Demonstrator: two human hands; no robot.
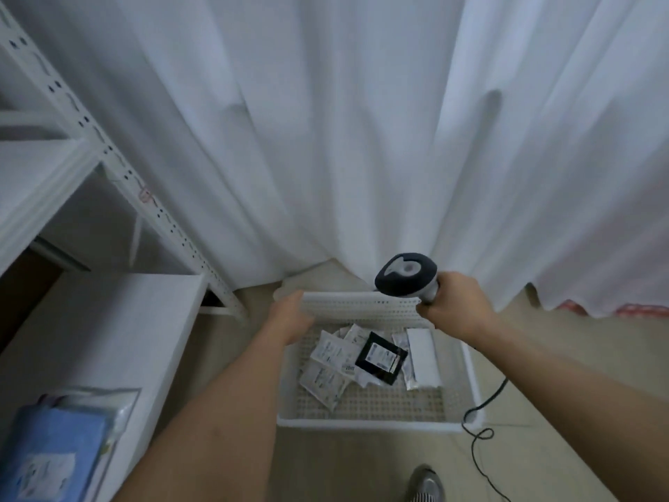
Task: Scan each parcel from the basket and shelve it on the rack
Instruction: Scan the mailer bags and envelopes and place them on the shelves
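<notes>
The left hand is motion-blurred over the far left of the basket; how its fingers lie cannot be told, nor whether it touches the rim. The right hand covers the scanner handle, and the right forearm hides part of the cable. Print on the parcels is too small to read, and they overlap, so their number is unclear. The rack is cut off at the left edge and blurred. A blue packet on its shelf is cut off at the bottom left corner. A shoe is cut off at the bottom edge.
</notes>
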